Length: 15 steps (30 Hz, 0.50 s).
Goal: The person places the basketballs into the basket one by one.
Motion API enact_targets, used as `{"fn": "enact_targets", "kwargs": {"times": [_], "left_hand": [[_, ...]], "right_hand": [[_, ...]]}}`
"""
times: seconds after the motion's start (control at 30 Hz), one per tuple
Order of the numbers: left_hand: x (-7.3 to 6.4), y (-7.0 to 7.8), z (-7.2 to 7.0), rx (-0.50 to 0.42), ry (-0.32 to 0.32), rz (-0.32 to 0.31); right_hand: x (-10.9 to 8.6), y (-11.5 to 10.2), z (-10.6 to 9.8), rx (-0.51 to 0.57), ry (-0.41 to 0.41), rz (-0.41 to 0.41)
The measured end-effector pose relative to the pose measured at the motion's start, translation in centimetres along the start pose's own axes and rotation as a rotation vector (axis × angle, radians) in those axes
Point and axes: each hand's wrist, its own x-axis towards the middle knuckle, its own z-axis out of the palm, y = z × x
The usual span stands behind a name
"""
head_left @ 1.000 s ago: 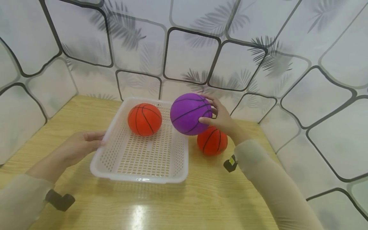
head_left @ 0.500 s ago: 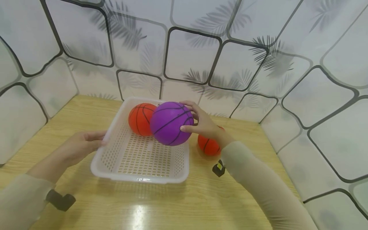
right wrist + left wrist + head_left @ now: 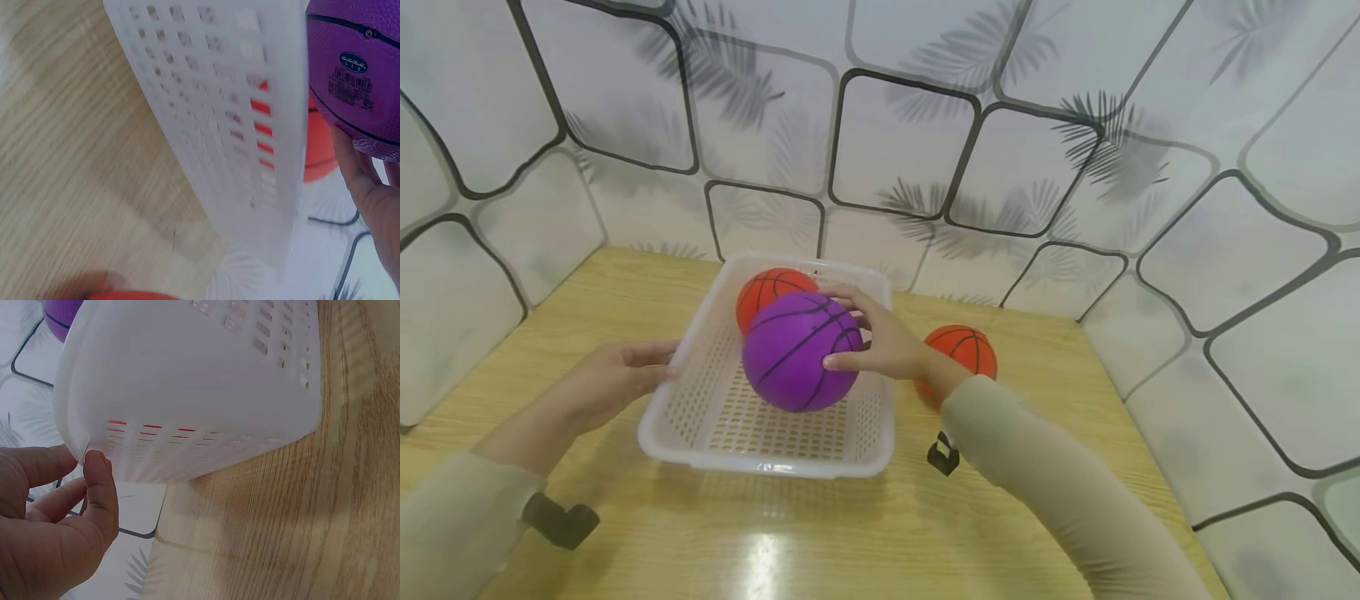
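Observation:
A purple basketball with black seams is held in my right hand, thumb on the near side and fingers round the far side. It hangs over the white plastic basket and hides part of a red basketball that lies inside, at the back left. My left hand pinches the basket's left rim between thumb and fingers, as the left wrist view shows of this hand. In the right wrist view the purple basketball sits above the rim level, with a label and barcode on it.
A second red basketball lies on the wooden table to the right of the basket, partly behind my right forearm. A patterned wall borders the table at the back and sides.
My right hand has carried the purple basketball left and toward me, from the basket's right edge to over its middle. The left hand and basket have stayed in place.

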Motion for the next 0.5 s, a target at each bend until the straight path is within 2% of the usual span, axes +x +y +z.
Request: {"fn": "enact_targets", "kwargs": {"times": [0.5], "left_hand": [[-0.1,0.2,0.0,-0.016,0.015,0.01]], "right_hand": [[1.0,0.3,4.0,-0.193,-0.03,0.11]]}}
